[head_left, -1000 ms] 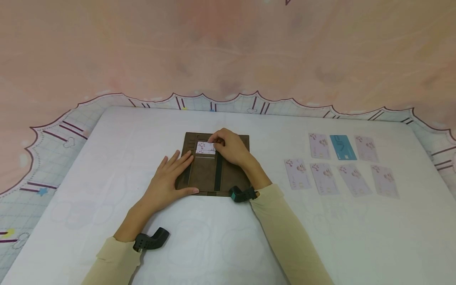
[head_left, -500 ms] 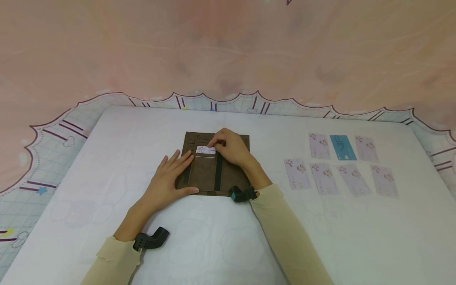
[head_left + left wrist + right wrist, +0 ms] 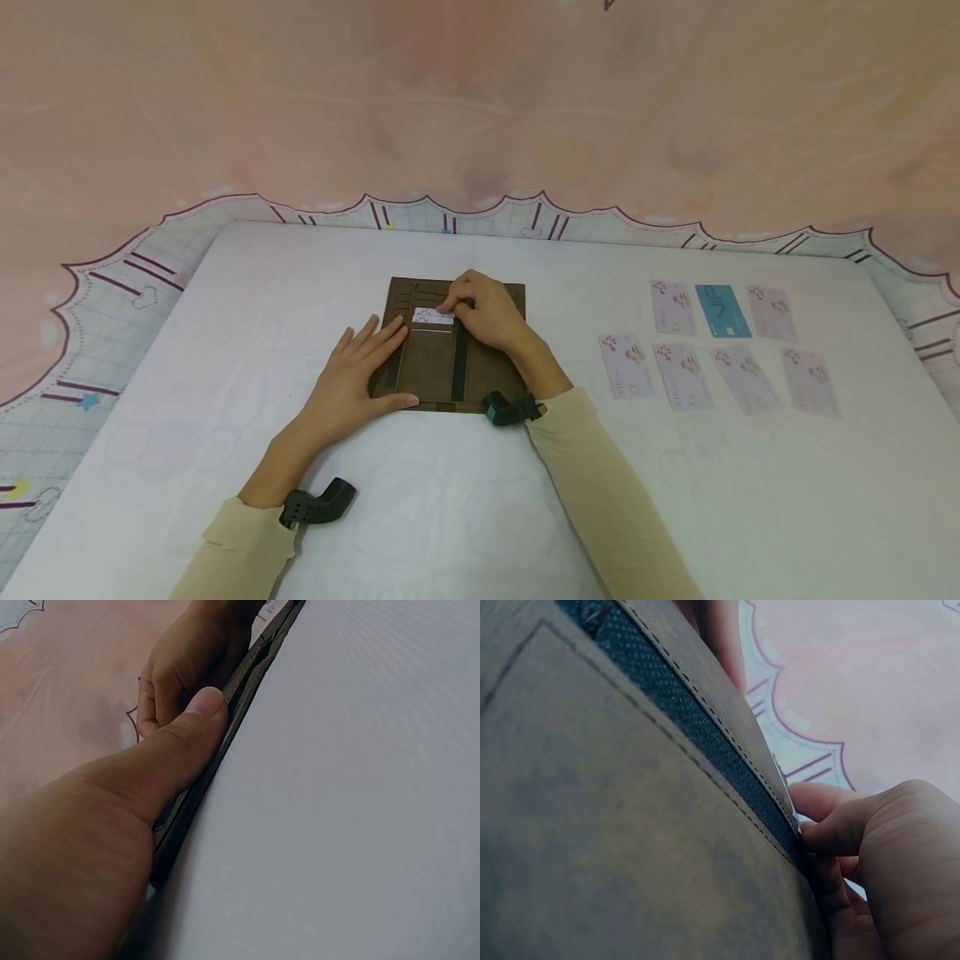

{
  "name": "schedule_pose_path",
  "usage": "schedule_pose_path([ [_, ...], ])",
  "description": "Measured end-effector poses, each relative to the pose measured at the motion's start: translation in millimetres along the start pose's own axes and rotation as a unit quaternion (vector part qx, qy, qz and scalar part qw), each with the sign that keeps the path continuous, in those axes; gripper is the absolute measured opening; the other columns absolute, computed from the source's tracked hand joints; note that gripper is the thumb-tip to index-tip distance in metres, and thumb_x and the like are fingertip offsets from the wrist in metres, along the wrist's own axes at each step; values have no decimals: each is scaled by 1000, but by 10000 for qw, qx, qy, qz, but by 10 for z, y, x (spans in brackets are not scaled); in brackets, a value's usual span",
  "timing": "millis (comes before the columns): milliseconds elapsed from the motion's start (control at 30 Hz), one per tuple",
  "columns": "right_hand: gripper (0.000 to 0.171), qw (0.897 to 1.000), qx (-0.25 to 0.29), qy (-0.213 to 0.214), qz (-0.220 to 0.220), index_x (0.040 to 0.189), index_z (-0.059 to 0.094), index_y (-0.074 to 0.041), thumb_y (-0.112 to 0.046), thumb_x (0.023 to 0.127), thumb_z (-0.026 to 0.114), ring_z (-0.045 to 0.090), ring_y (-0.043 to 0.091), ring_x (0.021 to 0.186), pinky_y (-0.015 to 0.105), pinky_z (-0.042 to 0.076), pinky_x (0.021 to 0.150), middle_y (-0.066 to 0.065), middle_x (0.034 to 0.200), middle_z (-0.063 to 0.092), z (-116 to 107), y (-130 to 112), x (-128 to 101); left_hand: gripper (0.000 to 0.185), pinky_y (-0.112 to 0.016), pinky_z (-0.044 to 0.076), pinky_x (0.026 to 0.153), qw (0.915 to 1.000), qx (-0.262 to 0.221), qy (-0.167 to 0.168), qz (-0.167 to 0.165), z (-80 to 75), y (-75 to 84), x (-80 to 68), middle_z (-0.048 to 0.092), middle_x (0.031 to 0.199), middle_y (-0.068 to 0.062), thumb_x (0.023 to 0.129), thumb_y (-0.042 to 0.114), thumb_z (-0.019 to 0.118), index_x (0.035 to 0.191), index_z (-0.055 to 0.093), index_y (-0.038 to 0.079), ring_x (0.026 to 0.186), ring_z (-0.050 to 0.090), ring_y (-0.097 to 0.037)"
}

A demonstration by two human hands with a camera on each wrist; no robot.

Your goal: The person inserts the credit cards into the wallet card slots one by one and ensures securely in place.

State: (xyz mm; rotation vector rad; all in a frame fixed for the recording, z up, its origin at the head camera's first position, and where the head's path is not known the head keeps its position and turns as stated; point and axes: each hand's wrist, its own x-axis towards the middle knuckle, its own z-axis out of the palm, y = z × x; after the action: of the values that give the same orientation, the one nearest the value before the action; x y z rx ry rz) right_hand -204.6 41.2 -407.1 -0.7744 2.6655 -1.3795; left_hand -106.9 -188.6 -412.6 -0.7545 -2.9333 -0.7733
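Wallet lies open mid-desk, our flat left hand pressing it. Our right hand pinches a card, nearly slotted; seven cards wait.

card | sunk deeper into the brown wallet slot, less of it showing than a second ago | right hand fingers lower on its edge
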Motion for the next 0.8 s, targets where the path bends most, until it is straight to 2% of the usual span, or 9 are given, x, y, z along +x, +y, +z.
schedule_pose_path([
  [167,26,10000,-43,-4,25,86,76,-8,4,91,53,55,17,86,28,45,74,4,98,61,-3,-9,-2,92,-48,1,116,10000,0,22,29,-13,4,4,28,155,-8,75,45,79,148,37,8,144,13,-32],
  [300,27,9997,-204,-67,138,89,77,-7,3,91,52,57,19,92,30,47,82,5,101,61,-27,-63,-11,92,-48,1,116,10000,-14,-18,-15,-12,9,-2,28,155,-7,75,46,78,148,36,8,144,12,-30],
  [500,27,9984,-523,-197,42,100,75,-9,1,94,51,57,18,94,30,47,84,5,103,63,-113,-221,-13,92,-49,1,115,10000,-28,-11,-85,-10,20,-28,28,155,-8,75,45,78,148,36,7,144,12,-31],
  [633,23,9982,-572,-67,-152,106,73,-9,-4,96,53,56,16,91,29,49,81,4,103,64,-242,-327,-47,92,-49,1,115,9999,-48,-21,-142,-17,33,-40,29,155,-8,75,45,79,148,37,7,144,11,-31],
  [800,21,9974,-644,174,-280,112,71,-8,-8,94,58,56,18,96,28,51,78,5,105,64,-540,-359,-134,93,-48,0,116,9999,-27,-22,-106,-20,35,-16,28,155,-8,75,46,79,148,36,8,144,11,-31],
])
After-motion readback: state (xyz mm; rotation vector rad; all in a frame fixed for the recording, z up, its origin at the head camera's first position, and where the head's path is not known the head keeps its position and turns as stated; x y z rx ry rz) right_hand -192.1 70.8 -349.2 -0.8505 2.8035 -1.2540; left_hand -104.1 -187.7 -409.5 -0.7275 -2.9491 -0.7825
